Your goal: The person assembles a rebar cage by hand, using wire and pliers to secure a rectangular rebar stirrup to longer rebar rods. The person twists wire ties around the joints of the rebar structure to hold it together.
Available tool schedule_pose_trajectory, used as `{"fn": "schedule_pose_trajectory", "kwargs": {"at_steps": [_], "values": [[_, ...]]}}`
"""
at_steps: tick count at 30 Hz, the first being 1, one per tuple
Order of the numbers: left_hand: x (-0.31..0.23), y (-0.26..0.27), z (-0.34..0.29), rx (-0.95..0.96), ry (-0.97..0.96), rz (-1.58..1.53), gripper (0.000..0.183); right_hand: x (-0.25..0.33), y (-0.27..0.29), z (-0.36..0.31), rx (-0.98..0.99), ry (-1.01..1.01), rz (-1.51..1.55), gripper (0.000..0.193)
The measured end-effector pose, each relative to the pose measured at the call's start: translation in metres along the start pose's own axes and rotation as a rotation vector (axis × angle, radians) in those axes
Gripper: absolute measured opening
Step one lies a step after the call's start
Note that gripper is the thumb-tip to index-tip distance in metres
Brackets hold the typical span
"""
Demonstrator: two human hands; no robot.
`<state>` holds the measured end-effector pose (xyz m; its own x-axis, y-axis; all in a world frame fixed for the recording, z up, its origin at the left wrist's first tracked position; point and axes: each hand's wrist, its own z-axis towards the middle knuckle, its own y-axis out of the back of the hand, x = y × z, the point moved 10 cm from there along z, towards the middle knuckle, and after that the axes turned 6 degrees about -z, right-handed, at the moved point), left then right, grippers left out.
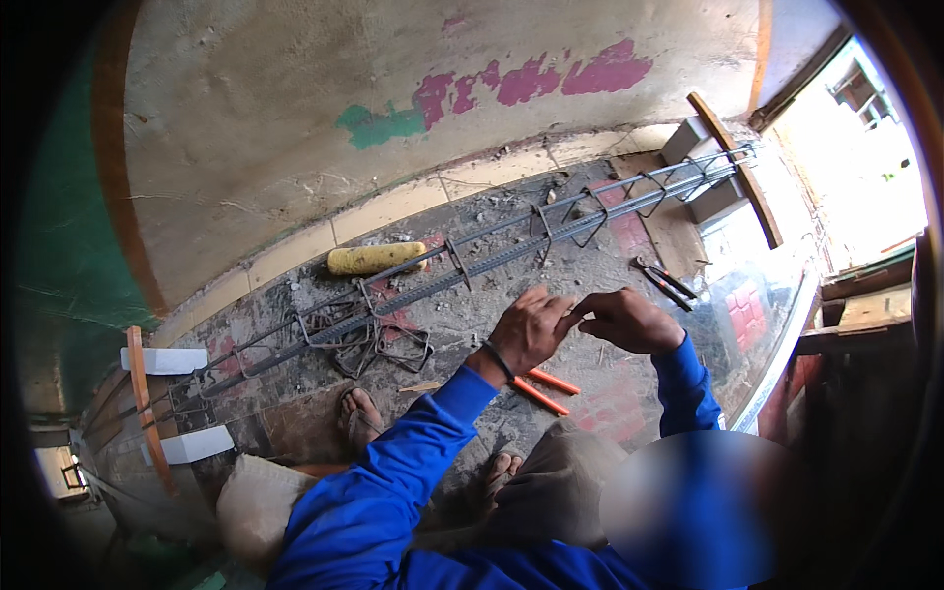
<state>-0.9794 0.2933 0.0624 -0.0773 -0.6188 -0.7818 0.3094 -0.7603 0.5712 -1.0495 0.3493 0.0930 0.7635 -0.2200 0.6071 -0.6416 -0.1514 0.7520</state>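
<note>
My left hand (pixel 531 329) and my right hand (pixel 627 321) meet in front of me, their fingertips together. The fingers of both are bent and pinched; anything between them is too small to make out. Just beyond them, a long cage of steel bars (pixel 511 254) runs from lower left to upper right. Square wire stirrups (pixel 455 264) sit around its bars, and several more (pixel 401 349) are bunched near its left part. Beneath my left wrist, a tool with two orange handles (pixel 551 389) lies on the floor, its head hidden. Pincers with red and black handles (pixel 671 286) lie right of my right hand.
Wooden strips (pixel 762 202) and pale blocks (pixel 189 444) stand at both cage ends. A yellow cylinder (pixel 369 259) lies behind the bars, near the peeling wall (pixel 275 98). Rubble covers the floor (pixel 472 324). My sandalled feet (pixel 362 413) are close to the cage. A bright opening (pixel 870 147) is at right.
</note>
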Motion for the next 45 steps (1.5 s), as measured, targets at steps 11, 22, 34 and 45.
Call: {"fn": "schedule_pose_trajectory", "kwargs": {"at_steps": [11,22,34,45], "values": [[0.029,0.012,-0.036,-0.075,0.207,-0.312,0.023,-0.013,-0.011,-0.024,-0.239,0.173,0.193,0.025],[0.066,-0.017,-0.084,0.184,0.418,-0.059,0.031,-0.147,0.047,0.008,-1.254,-0.428,0.070,0.040],[0.056,-0.033,-0.085,0.101,0.427,-0.266,0.029,-0.145,0.102,0.070,-0.889,-0.475,-0.270,0.019],[0.060,-0.028,-0.089,0.116,0.455,-0.239,0.029,-0.224,-0.025,0.058,-1.131,-0.364,0.435,0.014]]}}
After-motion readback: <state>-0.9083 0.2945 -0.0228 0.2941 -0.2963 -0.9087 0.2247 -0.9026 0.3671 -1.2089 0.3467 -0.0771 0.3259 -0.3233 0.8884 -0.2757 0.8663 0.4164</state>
